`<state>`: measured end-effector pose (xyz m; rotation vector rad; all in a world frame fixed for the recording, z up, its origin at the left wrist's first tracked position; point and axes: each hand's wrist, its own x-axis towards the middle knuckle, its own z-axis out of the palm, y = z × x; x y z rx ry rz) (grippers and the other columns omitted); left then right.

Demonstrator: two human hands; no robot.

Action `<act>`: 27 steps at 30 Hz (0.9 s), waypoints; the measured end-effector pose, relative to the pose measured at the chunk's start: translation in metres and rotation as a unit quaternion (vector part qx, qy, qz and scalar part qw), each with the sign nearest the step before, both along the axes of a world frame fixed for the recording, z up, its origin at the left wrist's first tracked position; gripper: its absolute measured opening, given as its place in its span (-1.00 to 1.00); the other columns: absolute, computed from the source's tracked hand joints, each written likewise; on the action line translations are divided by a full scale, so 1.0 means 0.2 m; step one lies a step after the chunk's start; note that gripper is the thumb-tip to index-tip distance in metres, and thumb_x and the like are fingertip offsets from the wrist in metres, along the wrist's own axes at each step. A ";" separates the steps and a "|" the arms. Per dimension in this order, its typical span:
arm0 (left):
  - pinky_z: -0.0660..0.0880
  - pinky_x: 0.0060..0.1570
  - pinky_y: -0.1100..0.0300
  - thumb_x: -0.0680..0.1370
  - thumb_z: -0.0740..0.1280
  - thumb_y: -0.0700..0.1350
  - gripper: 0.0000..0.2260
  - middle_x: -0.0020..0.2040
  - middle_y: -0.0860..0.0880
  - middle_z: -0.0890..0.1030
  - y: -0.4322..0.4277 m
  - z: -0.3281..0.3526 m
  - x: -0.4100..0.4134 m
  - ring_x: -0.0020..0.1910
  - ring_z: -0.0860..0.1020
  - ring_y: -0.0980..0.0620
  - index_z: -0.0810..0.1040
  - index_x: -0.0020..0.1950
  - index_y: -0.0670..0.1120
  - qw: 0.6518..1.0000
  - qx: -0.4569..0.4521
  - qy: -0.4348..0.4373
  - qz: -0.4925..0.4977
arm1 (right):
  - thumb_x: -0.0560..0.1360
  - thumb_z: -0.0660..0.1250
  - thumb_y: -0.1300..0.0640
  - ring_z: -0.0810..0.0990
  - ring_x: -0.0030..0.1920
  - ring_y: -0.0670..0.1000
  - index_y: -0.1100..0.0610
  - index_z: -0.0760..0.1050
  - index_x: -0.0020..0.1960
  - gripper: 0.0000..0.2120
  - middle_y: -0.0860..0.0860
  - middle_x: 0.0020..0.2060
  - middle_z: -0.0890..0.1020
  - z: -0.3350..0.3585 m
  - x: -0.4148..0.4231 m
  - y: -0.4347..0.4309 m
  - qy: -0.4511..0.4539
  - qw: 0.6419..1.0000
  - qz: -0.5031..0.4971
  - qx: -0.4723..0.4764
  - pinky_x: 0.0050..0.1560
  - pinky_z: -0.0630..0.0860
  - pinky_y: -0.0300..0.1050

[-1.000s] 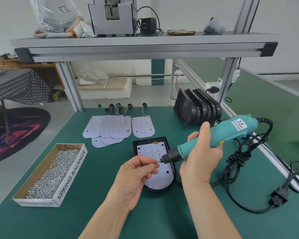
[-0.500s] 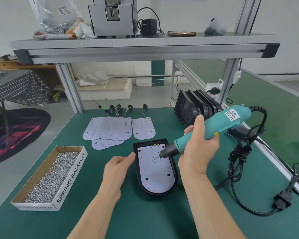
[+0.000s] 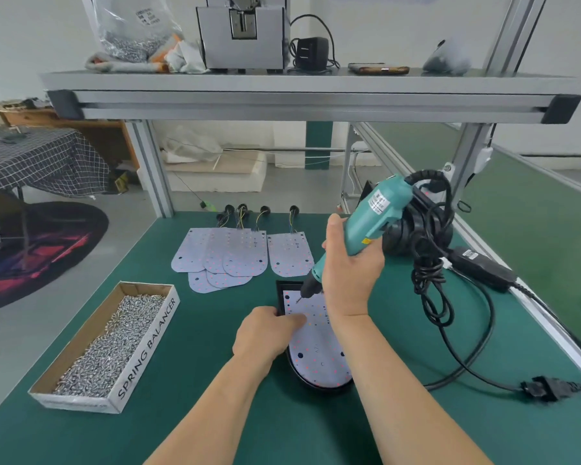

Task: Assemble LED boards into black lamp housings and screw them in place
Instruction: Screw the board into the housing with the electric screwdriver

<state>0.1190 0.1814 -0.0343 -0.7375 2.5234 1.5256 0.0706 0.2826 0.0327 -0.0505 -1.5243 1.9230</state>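
A black lamp housing [image 3: 280, 290] lies on the green table with a white LED board [image 3: 319, 350] set inside it. My right hand [image 3: 351, 273] grips a teal electric screwdriver [image 3: 373, 216], held steeply, its bit touching the board's upper left corner. My left hand [image 3: 265, 333] rests on the housing's left edge, its fingers lying on the board. Loose LED boards [image 3: 228, 256] with wired ends lie fanned out behind. A stack of black housings [image 3: 426, 229] stands behind the screwdriver, mostly hidden.
A cardboard box [image 3: 145, 350] marked SPRING BALANCER, full of screws, sits at the left. The screwdriver's black cable [image 3: 430, 280] coils at the right and runs to a plug [image 3: 547, 387] and a black adapter [image 3: 480, 268]. An aluminium shelf [image 3: 309, 95] spans overhead.
My left hand let go near the bit and moved onto the housing's left edge and board. My right hand tipped the screwdriver more upright and moved its bit to the board's upper left corner.
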 end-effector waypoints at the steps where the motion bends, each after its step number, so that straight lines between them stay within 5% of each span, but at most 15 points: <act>1: 0.32 -0.25 0.17 0.18 0.33 0.15 -0.68 -0.35 0.01 0.52 0.00 0.00 0.00 -0.35 0.43 -0.05 0.52 -0.27 -0.07 1.000 0.001 -0.001 -0.001 | 0.40 0.44 -0.14 0.63 -0.31 0.11 -0.10 0.48 -0.22 -0.81 -0.04 -0.39 0.60 0.00 -0.01 -0.02 -0.001 1.000 0.006 0.004 -0.23 0.59 -0.03; 4: 0.34 -0.25 0.17 0.18 0.33 0.16 -0.69 -0.32 0.01 0.55 0.00 -0.01 -0.01 -0.33 0.46 -0.05 0.51 -0.28 -0.06 1.000 0.004 0.000 -0.006 | 0.41 0.43 -0.15 0.58 -0.35 0.07 -0.02 0.46 -0.22 -0.76 0.05 -0.38 0.59 -0.01 -0.04 -0.06 0.009 0.999 0.016 0.034 -0.25 0.57 -0.02; 8: 0.31 -0.25 0.18 0.18 0.33 0.15 -0.72 -0.35 0.01 0.51 -0.01 0.00 -0.01 -0.35 0.42 -0.06 0.42 -0.35 -0.04 1.000 0.015 0.000 -0.013 | 0.43 0.41 -0.15 0.49 -0.39 -0.07 0.06 0.45 -0.20 -0.70 -0.11 -0.42 0.51 -0.04 -0.07 -0.08 0.024 0.997 0.032 0.061 -0.28 0.48 -0.23; 17: 0.34 -0.26 0.19 0.18 0.34 0.15 -0.66 -0.34 0.00 0.56 -0.01 0.00 -0.01 -0.35 0.47 -0.05 0.53 -0.29 -0.10 1.000 0.024 -0.003 -0.011 | 0.43 0.41 -0.15 0.50 -0.38 -0.04 0.12 0.46 -0.18 -0.66 -0.11 -0.41 0.52 -0.08 -0.10 -0.09 0.032 0.995 0.043 0.086 -0.28 0.50 -0.19; 23: 0.34 -0.25 0.18 0.19 0.36 0.13 -0.70 -0.30 -0.02 0.59 -0.01 0.00 -0.01 -0.33 0.47 -0.05 0.54 -0.28 -0.07 0.999 0.041 -0.010 -0.009 | 0.43 0.39 -0.17 0.47 -0.41 -0.15 0.16 0.44 -0.18 -0.61 -0.17 -0.45 0.49 -0.06 -0.10 -0.12 0.051 0.987 0.044 0.146 -0.30 0.41 -0.35; 27: 0.38 -0.22 0.17 0.17 0.35 0.14 -0.56 -0.14 -0.09 0.71 -0.01 -0.01 -0.02 -0.28 0.52 -0.05 0.62 -0.15 -0.15 0.999 0.035 -0.010 -0.005 | 0.46 0.43 -0.07 0.44 -0.42 -0.12 0.16 0.41 -0.21 -0.66 -0.13 -0.45 0.47 -0.05 -0.11 -0.12 0.050 0.986 0.045 0.156 -0.32 0.40 -0.31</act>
